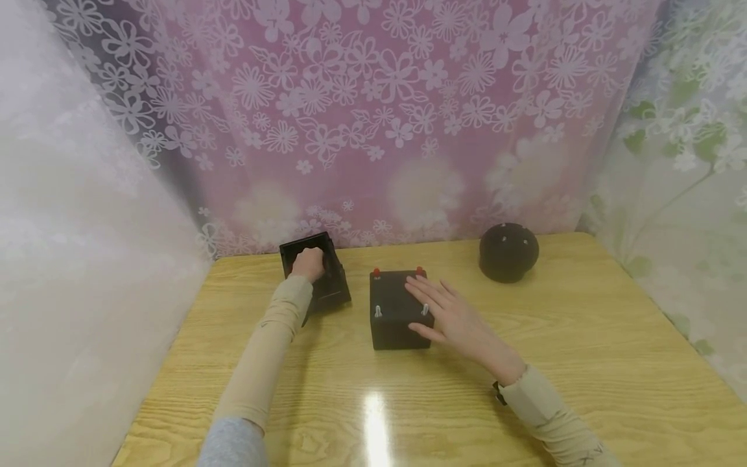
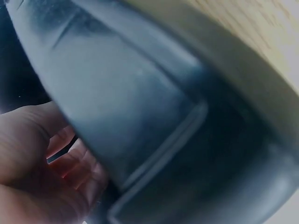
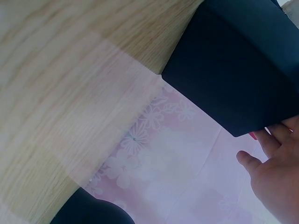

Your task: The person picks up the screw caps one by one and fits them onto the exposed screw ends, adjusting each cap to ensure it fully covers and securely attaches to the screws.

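In the head view my left hand reaches into a tilted, open-fronted black plastic case at the table's back left. The left wrist view shows thumb and fingers curled at the edge of its wall; the fingertips are partly hidden. A black box stands mid-table, with red caps at its far corners and metal posts at its near ones. My right hand rests its straight fingers on the box's top right side, thumb spread apart; the box also shows in the right wrist view.
A round black object with small metal studs on top stands at the back right of the wooden table. A pink floral curtain hangs behind the table, with pale curtains at both sides.
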Motion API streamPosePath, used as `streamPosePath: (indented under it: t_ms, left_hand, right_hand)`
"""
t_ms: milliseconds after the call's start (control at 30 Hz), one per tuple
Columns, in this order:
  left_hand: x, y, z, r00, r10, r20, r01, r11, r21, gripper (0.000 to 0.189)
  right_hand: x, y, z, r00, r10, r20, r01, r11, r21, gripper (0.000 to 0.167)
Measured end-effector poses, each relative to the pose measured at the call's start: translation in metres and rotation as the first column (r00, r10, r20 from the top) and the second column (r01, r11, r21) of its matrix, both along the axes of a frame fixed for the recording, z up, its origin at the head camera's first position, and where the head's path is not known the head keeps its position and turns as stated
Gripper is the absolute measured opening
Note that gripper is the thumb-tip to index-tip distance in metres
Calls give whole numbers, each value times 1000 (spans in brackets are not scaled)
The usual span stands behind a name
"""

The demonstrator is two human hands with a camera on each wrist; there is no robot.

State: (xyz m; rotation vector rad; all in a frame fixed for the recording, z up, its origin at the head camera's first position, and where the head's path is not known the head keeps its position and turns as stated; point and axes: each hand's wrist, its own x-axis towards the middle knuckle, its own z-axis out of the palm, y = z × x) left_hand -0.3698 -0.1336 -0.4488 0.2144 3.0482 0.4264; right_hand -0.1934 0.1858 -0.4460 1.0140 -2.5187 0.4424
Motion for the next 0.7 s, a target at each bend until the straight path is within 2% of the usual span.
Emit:
streamPosePath:
  t_ms: [200,400,700]
  left_hand:
    - [3,-2,6,1000,22,10,-21,1000,-13,17]
    - [8,-4,17,999,-12,32,12,1000,5,22]
    - [23,-4,32,999,-47,-24,48,996,75,23]
  right_hand:
    - [-1,-1,0,1000,10,-6,-10,1000,-17,76]
    - [-2,-1,-3,999,17,-32,-18,999,-26,74]
    - [-4,-1,-3,998,31,-52,-33,999,-43,76]
